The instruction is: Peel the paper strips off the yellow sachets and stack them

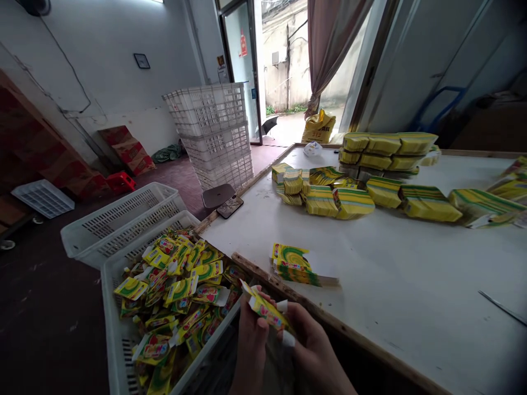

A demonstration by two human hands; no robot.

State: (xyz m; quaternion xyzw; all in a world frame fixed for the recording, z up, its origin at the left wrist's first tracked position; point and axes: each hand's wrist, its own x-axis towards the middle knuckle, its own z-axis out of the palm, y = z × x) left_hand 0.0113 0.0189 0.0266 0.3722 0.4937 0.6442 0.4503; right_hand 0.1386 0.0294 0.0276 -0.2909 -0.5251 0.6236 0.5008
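A small yellow carton (265,308) with green and pink print is held tilted just past the table's near edge. My left hand (252,334) is closed round its left end, thumb on the near side. At its right end, my right hand (308,334) grips with thumb and finger, both wearing white tip covers. The carton's far side is hidden. Beyond my hands, a stack of flat yellow cartons (293,263) lies fanned on the white table (370,274). To my left, a white plastic crate (110,318) holds many yellow-green cartons (181,291), heaped loosely.
Bundles of flat cartons (321,202) line the table, with a taller pile (389,145) behind. A phone (230,207) lies at the left corner beside a dark stool (217,195). Stacked white crates (216,131) stand near the doorway. A metal tool (502,307) lies right.
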